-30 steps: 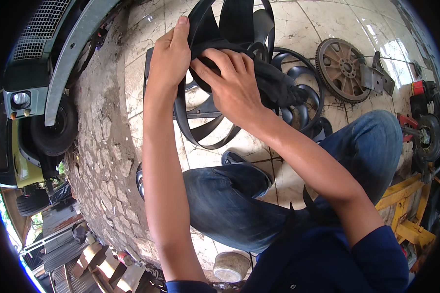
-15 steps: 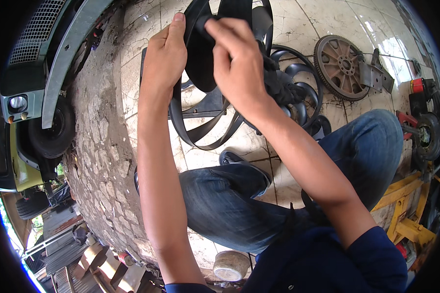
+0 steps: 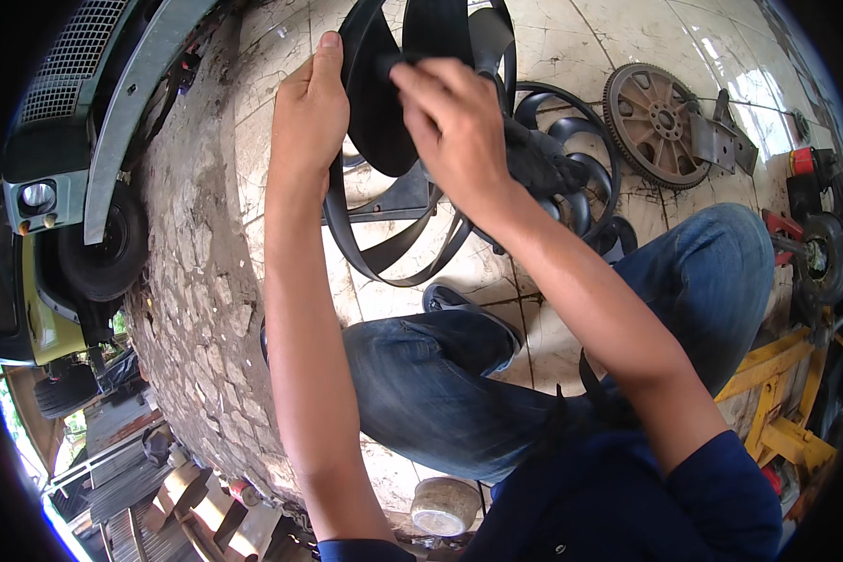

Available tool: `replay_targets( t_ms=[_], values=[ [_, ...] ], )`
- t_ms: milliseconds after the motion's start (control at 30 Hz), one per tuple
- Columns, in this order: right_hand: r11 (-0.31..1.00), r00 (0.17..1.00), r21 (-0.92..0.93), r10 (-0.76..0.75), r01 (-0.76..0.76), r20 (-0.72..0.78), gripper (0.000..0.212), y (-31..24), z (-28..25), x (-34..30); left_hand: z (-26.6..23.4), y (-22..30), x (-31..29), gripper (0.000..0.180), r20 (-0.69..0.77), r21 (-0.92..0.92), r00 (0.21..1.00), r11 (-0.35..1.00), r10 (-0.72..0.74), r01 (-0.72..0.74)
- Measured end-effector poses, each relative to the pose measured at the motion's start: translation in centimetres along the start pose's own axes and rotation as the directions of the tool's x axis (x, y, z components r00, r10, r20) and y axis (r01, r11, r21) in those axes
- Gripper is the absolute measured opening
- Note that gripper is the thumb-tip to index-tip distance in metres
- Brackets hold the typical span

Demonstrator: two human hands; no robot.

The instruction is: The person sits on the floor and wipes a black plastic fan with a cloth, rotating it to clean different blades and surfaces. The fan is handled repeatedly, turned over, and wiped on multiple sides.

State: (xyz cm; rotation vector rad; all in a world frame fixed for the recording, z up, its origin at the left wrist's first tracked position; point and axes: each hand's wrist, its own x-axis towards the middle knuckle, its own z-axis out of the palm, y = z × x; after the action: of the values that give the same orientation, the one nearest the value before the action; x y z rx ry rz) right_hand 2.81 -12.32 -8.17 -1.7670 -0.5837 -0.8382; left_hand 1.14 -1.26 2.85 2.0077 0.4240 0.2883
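A large black plastic cooling fan [image 3: 375, 103], with broad curved blades inside an outer ring, stands tilted at the top of the view. My left hand [image 3: 311, 112] is closed around its rim on the left side, thumb pointing up. Against a blade, my right hand [image 3: 454, 117] is bent with its fingers pinched together. A small dark piece at those fingertips blends into the black blade, and its kind cannot be made out. Behind my right wrist lies a second black fan [image 3: 598, 178] with a ring, on the tiles.
A rusty toothed flywheel [image 3: 660, 126] lies at the right beside a metal bracket [image 3: 721, 140]. Yellow metal frame [image 3: 768, 403] is at the lower right. A whitish tub [image 3: 443, 506] sits near my body. Vehicle parts and a tyre [image 3: 103, 244] are at the left.
My right hand has slid slightly down and left along the blade, its fingers blurred. My left hand keeps its hold on the fan's rim.
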Motion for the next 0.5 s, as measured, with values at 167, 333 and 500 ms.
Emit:
replay_targets(
  t_ms=[167,333,500],
  values=[
    [0.998,0.999,0.036,0.049,-0.048,-0.02,0.03,-0.4,0.5,1.3,0.2,0.0,0.3,0.054,-0.017,0.029,0.999,0.999,-0.032,0.033],
    [0.988,0.963,-0.097,-0.091,0.118,0.254,0.031,0.4,-1.4,-6.0,0.3,-0.2,0.9,0.057,-0.06,0.148,0.998,0.989,0.02,-0.011],
    [0.995,0.971,0.028,-0.104,0.1,0.214,0.027,1.4,-1.7,-5.6,0.2,-0.7,0.8,0.059,-0.055,0.165,0.998,0.986,0.002,0.008]
  ],
)
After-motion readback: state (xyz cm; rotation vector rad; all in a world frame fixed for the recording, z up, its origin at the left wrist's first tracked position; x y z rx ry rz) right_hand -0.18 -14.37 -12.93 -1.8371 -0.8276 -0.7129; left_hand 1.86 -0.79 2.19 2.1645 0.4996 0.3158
